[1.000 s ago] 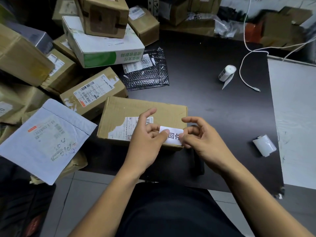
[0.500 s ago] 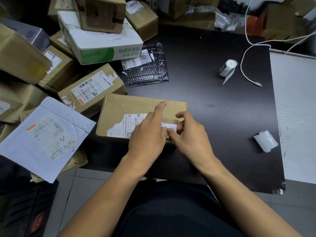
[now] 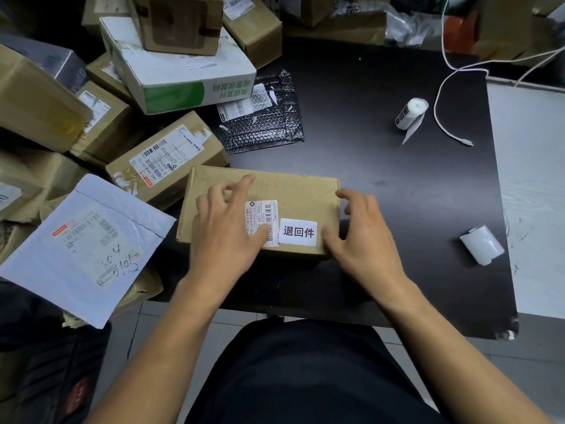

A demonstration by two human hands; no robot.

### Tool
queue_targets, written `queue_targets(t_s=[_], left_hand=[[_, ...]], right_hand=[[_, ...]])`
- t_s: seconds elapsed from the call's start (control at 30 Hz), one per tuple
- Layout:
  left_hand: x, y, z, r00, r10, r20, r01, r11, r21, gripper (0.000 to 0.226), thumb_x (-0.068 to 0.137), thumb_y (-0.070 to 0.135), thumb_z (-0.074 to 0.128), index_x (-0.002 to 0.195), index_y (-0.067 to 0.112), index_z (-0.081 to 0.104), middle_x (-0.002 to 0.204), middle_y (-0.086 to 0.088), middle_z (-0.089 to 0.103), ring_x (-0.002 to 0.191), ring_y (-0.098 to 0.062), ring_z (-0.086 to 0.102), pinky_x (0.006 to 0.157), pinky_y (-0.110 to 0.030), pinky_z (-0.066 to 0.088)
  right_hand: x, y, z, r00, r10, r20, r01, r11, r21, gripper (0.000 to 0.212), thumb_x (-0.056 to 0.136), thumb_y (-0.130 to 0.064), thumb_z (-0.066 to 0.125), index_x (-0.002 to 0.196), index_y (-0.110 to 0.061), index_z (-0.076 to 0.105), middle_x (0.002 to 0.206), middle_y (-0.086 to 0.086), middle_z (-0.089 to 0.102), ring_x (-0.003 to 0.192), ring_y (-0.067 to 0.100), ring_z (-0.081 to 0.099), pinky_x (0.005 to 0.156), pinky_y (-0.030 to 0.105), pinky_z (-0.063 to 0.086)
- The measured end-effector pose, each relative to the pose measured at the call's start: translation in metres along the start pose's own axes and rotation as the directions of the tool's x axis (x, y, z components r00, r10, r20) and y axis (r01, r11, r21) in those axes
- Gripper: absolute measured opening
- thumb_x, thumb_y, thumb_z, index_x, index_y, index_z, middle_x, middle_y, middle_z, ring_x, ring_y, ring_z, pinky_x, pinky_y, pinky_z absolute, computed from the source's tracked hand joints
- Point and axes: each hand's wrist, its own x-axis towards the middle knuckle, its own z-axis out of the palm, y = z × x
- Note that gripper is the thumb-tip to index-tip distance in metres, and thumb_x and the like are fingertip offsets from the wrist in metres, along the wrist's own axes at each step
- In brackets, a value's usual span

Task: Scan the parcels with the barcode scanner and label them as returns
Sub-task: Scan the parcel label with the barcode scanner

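A flat brown cardboard parcel (image 3: pixel 293 194) lies on the black table (image 3: pixel 382 185) in front of me. A white return label (image 3: pixel 298 231) with three black characters sticks on its top, beside the printed shipping label (image 3: pixel 262 212). My left hand (image 3: pixel 226 231) rests on the parcel's left half, fingers loosely spread and covering part of the shipping label. At the parcel's right end is my right hand (image 3: pixel 363 237), with relaxed fingers and nothing in it. A roll of labels (image 3: pixel 411 113) lies farther back on the table. No barcode scanner shows.
Several cardboard parcels (image 3: pixel 165 157) pile up at the left and back, with a white-green box (image 3: pixel 180 78), a black bubble mailer (image 3: pixel 263 117) and a white mailer (image 3: pixel 85 240). A white cable (image 3: pixel 443 127) and a small white device (image 3: pixel 481 244) lie to the right.
The return label went from between my fingertips onto the parcel's top. Both hands then let go of it and moved apart, the left over the shipping label, the right to the parcel's right end.
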Motion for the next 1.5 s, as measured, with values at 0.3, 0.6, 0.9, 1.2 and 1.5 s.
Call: queue_targets(t_s=[0.3,0.6,0.9,1.2,1.5], left_hand=[[0.021,-0.074,-0.036,0.971,-0.096,0.217,0.156,0.949,-0.275,0.076,0.078,0.047,0.076,0.143,0.05,0.036,0.158,0.007,0.026,0.142,-0.017,0.031,0.114,-0.041,0.031],[0.028,-0.078,-0.039,0.925,-0.031,0.378,0.114,0.973,-0.2,0.086,0.075,0.048,0.08,0.144,0.053,0.029,0.15,-0.002,0.04,0.127,-0.024,0.048,0.102,-0.036,0.039],[-0.014,-0.052,-0.051,0.972,-0.031,0.233,0.11,0.937,-0.333,0.086,0.071,0.046,0.083,0.141,0.056,0.034,0.137,0.009,0.034,0.117,-0.01,0.042,0.096,-0.027,0.035],[-0.138,0.004,-0.065,0.972,-0.235,-0.005,0.212,0.887,-0.41,0.085,0.066,0.046,0.085,0.133,0.063,0.037,0.131,0.013,0.037,0.114,0.002,0.041,0.094,-0.011,0.031],[-0.314,0.0,-0.05,0.821,-0.562,-0.105,0.429,0.726,-0.537,0.085,0.051,0.061,0.075,0.127,0.067,0.037,0.117,0.025,0.039,0.104,0.024,0.041,0.083,0.003,0.031]], right_hand=[[-0.002,0.015,0.003,0.934,0.05,0.355,-0.223,0.857,0.464,0.089,0.084,-0.041,0.072,0.146,-0.059,0.01,0.136,-0.024,0.039,0.118,-0.004,0.051,0.091,0.015,0.041],[0.002,0.011,0.009,0.923,0.062,0.381,-0.223,0.89,0.397,0.099,0.075,-0.043,0.08,0.126,-0.08,0.003,0.134,-0.01,0.053,0.116,0.005,0.058,0.106,0.03,0.043],[-0.018,0.021,-0.013,0.958,-0.036,0.285,-0.105,0.88,0.462,0.104,0.074,-0.034,0.083,0.138,-0.07,0.009,0.128,-0.028,0.048,0.117,0.0,0.055,0.104,0.031,0.044],[-0.047,0.035,-0.081,0.877,-0.336,0.343,0.159,0.878,0.451,0.103,0.075,-0.027,0.081,0.141,-0.065,0.013,0.122,-0.047,0.036,0.11,-0.021,0.048,0.092,0.012,0.042],[-0.11,0.003,-0.057,0.599,-0.522,0.607,0.329,0.852,0.408,0.101,0.068,-0.042,0.082,0.136,-0.072,0.014,0.117,-0.047,0.043,0.111,-0.012,0.053,0.104,0.032,0.045]])
